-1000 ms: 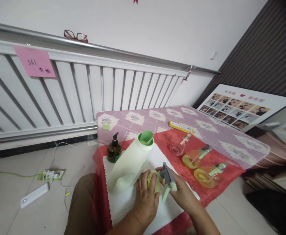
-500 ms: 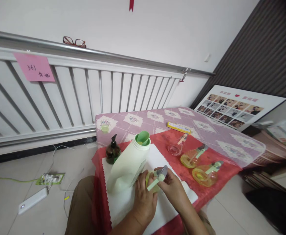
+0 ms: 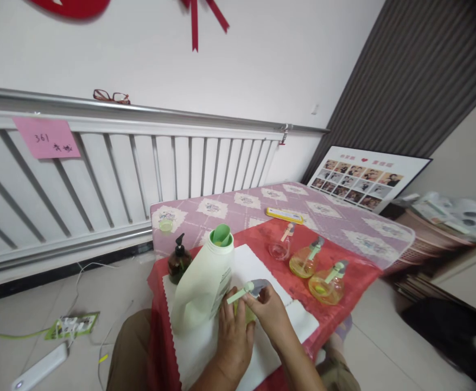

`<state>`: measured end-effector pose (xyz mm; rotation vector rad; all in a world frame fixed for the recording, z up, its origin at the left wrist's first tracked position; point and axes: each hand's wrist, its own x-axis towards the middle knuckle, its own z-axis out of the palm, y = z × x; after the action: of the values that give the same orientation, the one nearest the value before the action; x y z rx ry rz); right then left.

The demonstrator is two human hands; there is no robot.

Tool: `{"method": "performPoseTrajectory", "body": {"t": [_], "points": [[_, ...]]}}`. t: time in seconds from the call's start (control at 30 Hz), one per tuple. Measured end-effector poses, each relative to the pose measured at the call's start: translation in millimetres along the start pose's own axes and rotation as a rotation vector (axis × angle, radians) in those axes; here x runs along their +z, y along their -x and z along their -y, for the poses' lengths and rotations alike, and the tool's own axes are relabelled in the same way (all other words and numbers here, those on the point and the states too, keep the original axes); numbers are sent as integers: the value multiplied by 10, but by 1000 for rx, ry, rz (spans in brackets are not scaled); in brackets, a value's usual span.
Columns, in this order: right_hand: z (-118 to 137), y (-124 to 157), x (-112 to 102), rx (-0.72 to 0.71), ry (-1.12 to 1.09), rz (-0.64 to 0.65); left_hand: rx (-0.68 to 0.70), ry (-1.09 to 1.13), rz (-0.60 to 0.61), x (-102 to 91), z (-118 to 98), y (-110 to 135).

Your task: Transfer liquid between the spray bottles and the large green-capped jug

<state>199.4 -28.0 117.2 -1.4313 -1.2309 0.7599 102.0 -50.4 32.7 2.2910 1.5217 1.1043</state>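
A small round clear bottle (image 3: pixel 249 315) with yellow liquid stands low on the white cloth (image 3: pixel 268 361). It has a pale green and grey top (image 3: pixel 243 291). My left hand (image 3: pixel 234 332) is closed around its body, hiding much of it. My right hand (image 3: pixel 267 308) pinches the grey part of the top with thumb and fingers. Left of my hands leans a large pale green jug (image 3: pixel 200 293) with a green cup-like insert (image 3: pixel 220 234) in its mouth. A dark brown pump bottle (image 3: pixel 179 263) is behind the jug.
On the red cloth (image 3: pixel 258 235) to the right are a pinkish bottle (image 3: pixel 279 248) and two yellow-liquid bottles, one nearer (image 3: pixel 326 288), one farther (image 3: pixel 302 264). A yellow flat pack (image 3: pixel 284 215) and a green cap (image 3: pixel 165 225) lie farther back. Cables and a power strip (image 3: pixel 73 325) are on the floor.
The view has tilted up and shifted right. The green strip on the bottle's top has turned to point more leftward, and my right hand has turned with it.
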Motion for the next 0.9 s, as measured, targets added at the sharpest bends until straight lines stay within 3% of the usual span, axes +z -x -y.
{"method": "performPoseTrajectory", "body": {"t": [0.33,0.53,0.9], "points": [[-128,150,-111,-91,-133,56,29,16,-25,-36,-32,-23],[-9,85,-186,-155,79,65,49,34,-44,-47,-25,-33],[392,-39,-401,-267,364,348,-8,62,3,-103,-62,-53]]}}
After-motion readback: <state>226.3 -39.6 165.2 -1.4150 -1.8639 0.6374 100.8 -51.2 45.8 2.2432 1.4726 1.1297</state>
